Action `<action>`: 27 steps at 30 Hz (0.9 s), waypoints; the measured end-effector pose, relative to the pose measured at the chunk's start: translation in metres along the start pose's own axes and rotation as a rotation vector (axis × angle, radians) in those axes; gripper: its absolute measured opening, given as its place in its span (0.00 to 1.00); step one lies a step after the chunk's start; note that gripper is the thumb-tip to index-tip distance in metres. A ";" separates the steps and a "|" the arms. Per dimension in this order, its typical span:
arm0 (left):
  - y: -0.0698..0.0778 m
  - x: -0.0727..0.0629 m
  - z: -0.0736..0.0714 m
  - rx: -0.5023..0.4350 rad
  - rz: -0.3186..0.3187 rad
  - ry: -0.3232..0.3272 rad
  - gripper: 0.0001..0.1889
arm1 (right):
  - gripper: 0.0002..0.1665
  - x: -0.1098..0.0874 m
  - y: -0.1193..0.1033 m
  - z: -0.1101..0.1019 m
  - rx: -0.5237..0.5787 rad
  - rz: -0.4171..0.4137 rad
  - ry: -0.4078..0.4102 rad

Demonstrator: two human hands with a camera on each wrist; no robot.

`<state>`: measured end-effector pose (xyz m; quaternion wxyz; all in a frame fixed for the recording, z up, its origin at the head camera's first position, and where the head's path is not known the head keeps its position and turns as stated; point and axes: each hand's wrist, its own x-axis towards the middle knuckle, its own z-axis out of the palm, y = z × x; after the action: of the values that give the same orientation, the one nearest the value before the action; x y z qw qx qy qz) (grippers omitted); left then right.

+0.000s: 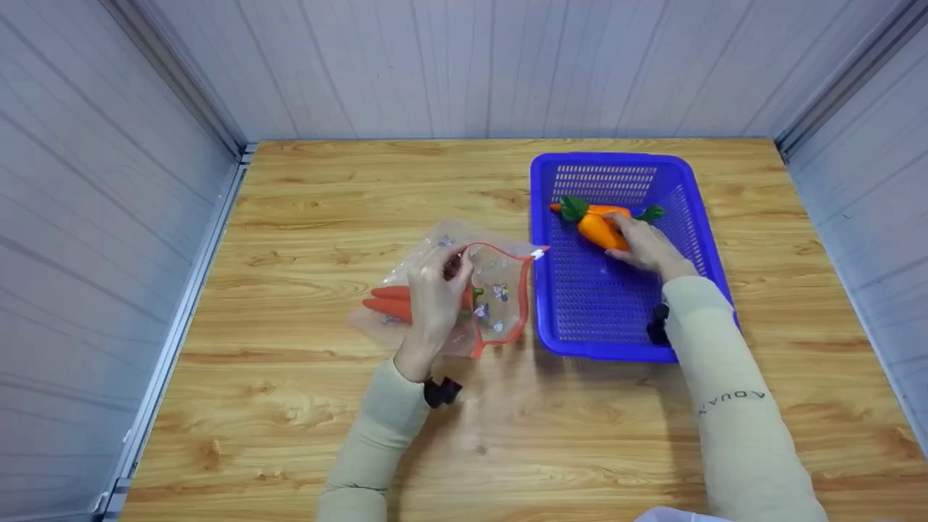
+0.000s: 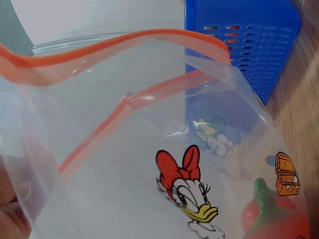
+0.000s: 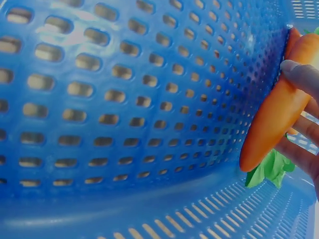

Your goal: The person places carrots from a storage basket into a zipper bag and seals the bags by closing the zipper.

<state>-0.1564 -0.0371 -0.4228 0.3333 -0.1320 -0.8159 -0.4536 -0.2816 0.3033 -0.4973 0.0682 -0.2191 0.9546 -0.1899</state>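
Observation:
My left hand (image 1: 436,290) pinches the rim of a clear zip bag (image 1: 507,319) with an orange-red zip edge, and the bag's mouth gapes toward the basket. Inside the bag lie red chili peppers (image 1: 391,304) with green stems; one pepper (image 2: 271,219) shows low in the left wrist view, beside a printed cartoon duck. Over in the blue basket (image 1: 541,304), my right hand (image 1: 647,245) grips an orange carrot (image 3: 276,119) with thumb and fingers on opposite sides. Another carrot (image 1: 609,209) with green leaves lies just behind it, partly covered.
The basket has slotted walls and stands at the right of the wooden table (image 1: 326,435). A white slider (image 1: 537,254) sits at the bag's corner, close against the basket rim. Pale panel walls (image 1: 449,72) enclose the table at the back and both sides.

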 end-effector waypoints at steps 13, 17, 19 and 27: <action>0.000 -0.001 0.000 0.001 -0.028 -0.024 0.05 | 0.33 0.000 -0.014 -0.017 0.013 -0.107 0.084; 0.001 -0.001 0.000 0.001 -0.027 -0.030 0.05 | 0.34 0.001 -0.024 -0.027 0.009 -0.145 0.101; 0.001 0.000 0.001 -0.001 -0.024 -0.029 0.05 | 0.34 0.000 -0.029 -0.033 -0.001 -0.165 0.107; 0.000 0.000 0.003 -0.004 0.001 -0.014 0.05 | 0.33 -0.004 -0.053 -0.054 -0.050 -0.248 0.109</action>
<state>-0.1578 -0.0350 -0.4238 0.3276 -0.1364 -0.8171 -0.4543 -0.2686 0.2792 -0.4264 -0.0131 -0.3265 0.9270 -0.1844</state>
